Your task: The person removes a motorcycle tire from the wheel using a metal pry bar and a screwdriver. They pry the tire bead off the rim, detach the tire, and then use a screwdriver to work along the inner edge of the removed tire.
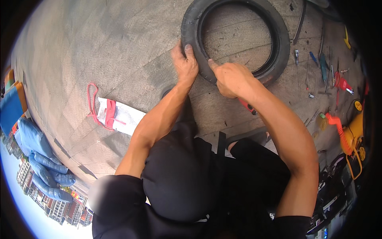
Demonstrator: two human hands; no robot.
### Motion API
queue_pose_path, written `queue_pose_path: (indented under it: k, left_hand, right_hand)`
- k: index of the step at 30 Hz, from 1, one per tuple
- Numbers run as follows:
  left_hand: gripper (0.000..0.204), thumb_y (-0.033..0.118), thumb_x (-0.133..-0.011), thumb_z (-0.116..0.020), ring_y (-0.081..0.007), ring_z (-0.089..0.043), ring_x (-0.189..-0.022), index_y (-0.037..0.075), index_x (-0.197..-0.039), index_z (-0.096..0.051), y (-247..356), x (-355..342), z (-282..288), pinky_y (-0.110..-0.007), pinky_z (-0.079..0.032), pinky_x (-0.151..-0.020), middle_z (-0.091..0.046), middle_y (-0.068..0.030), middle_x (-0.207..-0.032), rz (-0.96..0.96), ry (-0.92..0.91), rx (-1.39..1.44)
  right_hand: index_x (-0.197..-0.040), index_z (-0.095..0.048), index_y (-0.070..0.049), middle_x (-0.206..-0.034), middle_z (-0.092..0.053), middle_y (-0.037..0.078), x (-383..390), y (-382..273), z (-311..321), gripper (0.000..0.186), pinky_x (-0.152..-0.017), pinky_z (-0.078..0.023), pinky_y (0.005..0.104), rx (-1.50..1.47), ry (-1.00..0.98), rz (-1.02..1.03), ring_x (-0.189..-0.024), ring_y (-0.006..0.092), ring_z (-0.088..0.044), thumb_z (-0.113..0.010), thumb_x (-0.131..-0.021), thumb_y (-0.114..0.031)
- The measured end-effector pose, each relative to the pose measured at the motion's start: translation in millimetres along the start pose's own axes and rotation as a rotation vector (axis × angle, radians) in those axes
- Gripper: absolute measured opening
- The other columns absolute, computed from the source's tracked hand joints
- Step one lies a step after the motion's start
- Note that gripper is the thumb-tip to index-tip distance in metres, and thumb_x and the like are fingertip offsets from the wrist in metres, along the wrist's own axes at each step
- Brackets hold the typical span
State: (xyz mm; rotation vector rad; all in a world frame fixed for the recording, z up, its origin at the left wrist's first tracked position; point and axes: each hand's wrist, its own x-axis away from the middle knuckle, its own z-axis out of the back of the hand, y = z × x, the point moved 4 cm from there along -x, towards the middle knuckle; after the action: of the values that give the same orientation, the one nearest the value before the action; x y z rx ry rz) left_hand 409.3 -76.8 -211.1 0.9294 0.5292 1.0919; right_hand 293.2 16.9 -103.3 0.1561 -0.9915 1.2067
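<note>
A black rubber tire (281,47) stands or leans in front of me over the paved ground; whether it touches the ground is hard to see. At its left outer edge is my left hand (185,63), thumb on the sidewall and fingers around the tread. My right hand (232,79) is closed at the tire's lower left part, one finger laid on the inner rim and the others curled, partly hidden. Just below the right wrist, a red object (247,106) with dark marks shows in part.
At right lie several hand tools, including a blue-handled screwdriver (313,57) and a red-handled tool (343,83). Further right is a yellow air compressor (353,129) with a coiled orange hose (336,126). A white package (126,119) with a red cord (93,99) lies left.
</note>
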Motion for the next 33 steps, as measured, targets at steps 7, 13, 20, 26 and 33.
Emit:
queue_pose_path:
  k: [7,13,20,26,33]
  left_hand:
    - [0.103,0.037,-0.073,-0.081,-0.0425,-0.04,-0.128,-0.009,-0.146,-0.023,9.7,18.1,-0.5,-0.047,-0.034,-0.109,-0.038,-0.0298,-0.136,-0.02,-0.144,-0.065]
    - [0.102,0.034,-0.071,-0.082,-0.0416,-0.041,-0.131,-0.011,-0.144,-0.027,16.6,-12.8,-0.5,-0.045,-0.033,-0.112,-0.039,-0.0317,-0.139,0.002,-0.098,-0.055]
    - [0.077,0.035,-0.091,-0.064,-0.043,-0.041,-0.131,-0.009,-0.145,-0.03,12.4,-39.7,-1.3,-0.046,-0.033,-0.11,-0.04,-0.0306,-0.141,0.02,-0.141,-0.022]
    - [0.068,0.037,-0.099,-0.05,-0.044,-0.039,-0.13,-0.011,-0.144,-0.03,-2.0,-13.8,-18.6,-0.047,-0.029,-0.112,-0.038,-0.0314,-0.141,-0.112,-0.008,-0.031]
    - [0.068,0.036,-0.1,-0.05,-0.0422,-0.039,-0.13,-0.011,-0.144,-0.029,-8.1,-15.7,-19.8,-0.047,-0.029,-0.111,-0.038,-0.0301,-0.141,-0.145,-0.016,-0.03]
  right_hand:
    - [-0.148,-0.038,-0.008,-0.097,-0.067,0.027,83.0,86.1,2.2,0.07,-0.086,-0.05,0.0472,-0.099,-0.102,-0.133,-0.094,0.0418,-0.065,-0.053,-0.08,-0.005]
    - [-0.148,-0.036,-0.005,-0.102,-0.064,0.032,104.6,111.6,-25.1,0.073,-0.089,-0.049,0.0449,-0.412,0.073,-0.162,-0.101,0.0429,-0.062,-0.056,-0.078,0.0]
    - [-0.141,-0.05,-0.012,-0.097,-0.065,0.026,109.9,131.7,-36.5,0.059,-0.082,-0.05,0.0455,-0.49,0.26,-0.121,-0.093,0.0405,-0.063,-0.063,-0.084,-0.005]
    - [-0.138,-0.055,-0.023,-0.092,-0.064,0.02,101.1,142.4,0.5,0.051,-0.078,-0.051,0.0476,-0.059,0.243,-0.151,-0.09,0.0393,-0.064,-0.063,-0.089,-0.011]
    - [-0.141,-0.051,-0.024,-0.087,-0.062,0.017,41.3,88.5,12.1,0.059,-0.07,-0.054,0.0454,0.0,0.322,0.022,-0.077,0.0357,-0.066,-0.066,-0.086,-0.009]
